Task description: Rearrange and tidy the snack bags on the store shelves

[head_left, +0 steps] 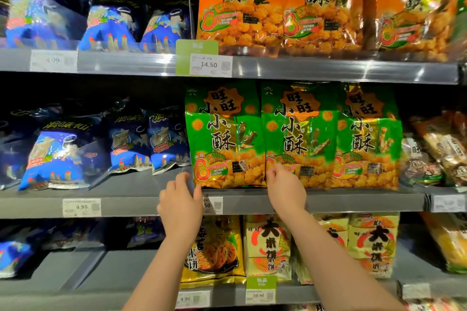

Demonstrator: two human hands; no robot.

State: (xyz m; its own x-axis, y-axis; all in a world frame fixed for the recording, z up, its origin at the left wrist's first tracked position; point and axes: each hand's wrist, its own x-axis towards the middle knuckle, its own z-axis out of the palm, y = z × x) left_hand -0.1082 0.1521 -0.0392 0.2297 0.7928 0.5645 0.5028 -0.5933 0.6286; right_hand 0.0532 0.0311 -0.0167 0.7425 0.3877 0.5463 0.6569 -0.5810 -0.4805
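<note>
Both forearms reach up from 6 o'clock to the middle shelf (328, 201). Left hand (180, 206) pinches the lower-left corner of the first green snack bag (223, 136), thumb on its front. Right hand (285, 188) rests at that bag's lower-right edge, fingers curled; whether it grips is unclear. Three green bags stand upright, faced forward: seemingly near done. Toward 9 o'clock, blue bags (58, 156) slump, gaps between them; still untidy.

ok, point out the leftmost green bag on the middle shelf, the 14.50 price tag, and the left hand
leftmost green bag (223, 134), head view, middle of its front panel
14.50 price tag (211, 65), head view, on the printed price
left hand (180, 206), head view, back of the hand
</note>
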